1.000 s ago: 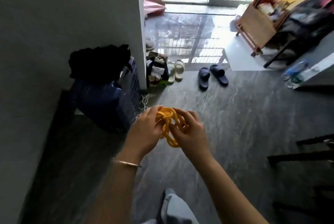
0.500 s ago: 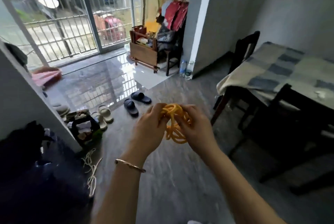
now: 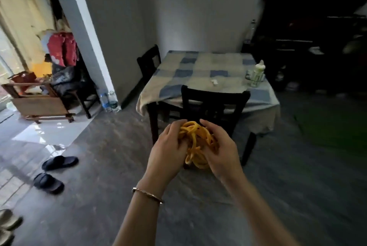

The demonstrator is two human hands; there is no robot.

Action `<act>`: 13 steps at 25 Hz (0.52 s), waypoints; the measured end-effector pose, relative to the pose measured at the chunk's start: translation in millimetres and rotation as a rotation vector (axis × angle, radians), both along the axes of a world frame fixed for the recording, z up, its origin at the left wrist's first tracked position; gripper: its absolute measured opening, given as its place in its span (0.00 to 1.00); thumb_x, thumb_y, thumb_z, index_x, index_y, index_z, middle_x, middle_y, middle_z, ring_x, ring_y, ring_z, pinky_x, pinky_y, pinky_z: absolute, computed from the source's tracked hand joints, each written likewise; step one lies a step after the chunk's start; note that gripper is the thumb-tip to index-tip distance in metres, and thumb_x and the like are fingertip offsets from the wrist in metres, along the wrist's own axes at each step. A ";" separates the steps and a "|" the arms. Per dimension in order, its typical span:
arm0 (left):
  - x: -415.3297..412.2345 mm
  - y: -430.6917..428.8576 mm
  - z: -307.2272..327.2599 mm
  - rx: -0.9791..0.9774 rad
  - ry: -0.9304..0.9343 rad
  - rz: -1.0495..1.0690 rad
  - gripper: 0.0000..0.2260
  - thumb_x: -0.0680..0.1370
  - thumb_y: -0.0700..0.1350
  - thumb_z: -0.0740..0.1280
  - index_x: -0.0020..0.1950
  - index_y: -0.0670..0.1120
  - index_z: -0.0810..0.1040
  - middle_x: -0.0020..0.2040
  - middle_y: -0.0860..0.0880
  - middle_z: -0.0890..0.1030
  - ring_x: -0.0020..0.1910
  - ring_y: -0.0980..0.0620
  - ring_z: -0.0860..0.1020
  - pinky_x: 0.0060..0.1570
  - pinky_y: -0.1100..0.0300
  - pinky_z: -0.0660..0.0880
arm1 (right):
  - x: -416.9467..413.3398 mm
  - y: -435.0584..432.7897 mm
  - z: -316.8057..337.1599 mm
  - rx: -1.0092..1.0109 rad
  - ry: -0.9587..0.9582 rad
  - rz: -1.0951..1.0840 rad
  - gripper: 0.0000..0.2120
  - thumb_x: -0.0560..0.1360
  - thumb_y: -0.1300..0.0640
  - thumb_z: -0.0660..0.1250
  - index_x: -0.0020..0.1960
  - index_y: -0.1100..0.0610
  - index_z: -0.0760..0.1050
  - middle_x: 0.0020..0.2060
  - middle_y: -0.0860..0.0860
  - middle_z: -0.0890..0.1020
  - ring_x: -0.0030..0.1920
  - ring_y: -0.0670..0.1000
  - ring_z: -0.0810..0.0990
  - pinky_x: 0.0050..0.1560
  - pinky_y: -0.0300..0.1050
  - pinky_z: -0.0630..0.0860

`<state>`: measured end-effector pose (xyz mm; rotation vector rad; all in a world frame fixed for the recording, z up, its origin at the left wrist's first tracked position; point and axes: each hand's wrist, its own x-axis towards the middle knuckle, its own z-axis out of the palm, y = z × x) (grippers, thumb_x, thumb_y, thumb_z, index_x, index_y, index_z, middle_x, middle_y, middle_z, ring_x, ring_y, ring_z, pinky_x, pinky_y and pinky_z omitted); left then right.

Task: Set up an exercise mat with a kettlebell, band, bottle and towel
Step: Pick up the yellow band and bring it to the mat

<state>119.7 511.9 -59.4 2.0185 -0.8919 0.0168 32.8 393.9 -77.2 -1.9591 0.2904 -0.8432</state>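
Note:
A tangled yellow band [image 3: 195, 142] hangs in loops between my two hands at chest height. My left hand [image 3: 167, 151] grips its left side with curled fingers. My right hand [image 3: 220, 150] grips the right side, fingers wrapped into the loops. A green exercise mat [image 3: 333, 126] lies on the dark floor at the right, dim and partly blurred. Two clear plastic bottles [image 3: 109, 100] stand on the floor by the white pillar. No kettlebell or towel shows.
A table with a checked cloth [image 3: 206, 74] and two dark chairs [image 3: 214, 106] stands straight ahead. A dark cabinet [image 3: 317, 33] fills the far right. Dark slippers [image 3: 53, 172] lie on the floor at left, near a wooden rack with clothes [image 3: 43, 96].
My view has swung right, from the wall and doorway to the table and green mat. Both hands have kept holding the yellow band in front of me.

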 end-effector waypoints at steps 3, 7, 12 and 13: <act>-40.8 -98.4 0.1 -0.039 0.058 -0.066 0.15 0.77 0.47 0.62 0.62 0.53 0.66 0.53 0.53 0.77 0.49 0.54 0.77 0.46 0.55 0.76 | -47.9 -86.0 -0.4 -0.017 -0.006 -0.123 0.20 0.73 0.64 0.68 0.61 0.46 0.74 0.50 0.44 0.78 0.50 0.41 0.78 0.49 0.31 0.73; -87.7 -217.2 3.5 -0.056 0.049 -0.207 0.13 0.76 0.46 0.63 0.59 0.54 0.68 0.50 0.55 0.76 0.47 0.56 0.76 0.43 0.60 0.73 | -110.9 -189.4 3.3 -0.061 -0.004 -0.260 0.18 0.73 0.62 0.69 0.61 0.50 0.76 0.50 0.46 0.79 0.49 0.42 0.78 0.50 0.35 0.73; -142.9 -347.6 1.2 -0.030 0.106 -0.417 0.14 0.74 0.41 0.64 0.58 0.53 0.72 0.50 0.54 0.78 0.50 0.53 0.77 0.50 0.55 0.75 | -179.3 -310.3 -3.9 -0.073 -0.007 -0.464 0.21 0.69 0.63 0.68 0.60 0.49 0.76 0.48 0.47 0.79 0.48 0.45 0.79 0.49 0.39 0.74; -149.8 -370.2 -2.8 -0.026 0.116 -0.457 0.14 0.73 0.41 0.64 0.58 0.54 0.72 0.50 0.53 0.79 0.50 0.53 0.78 0.51 0.53 0.75 | -189.2 -330.1 -8.7 -0.068 -0.003 -0.497 0.21 0.69 0.64 0.68 0.59 0.50 0.77 0.48 0.48 0.80 0.47 0.45 0.79 0.49 0.38 0.74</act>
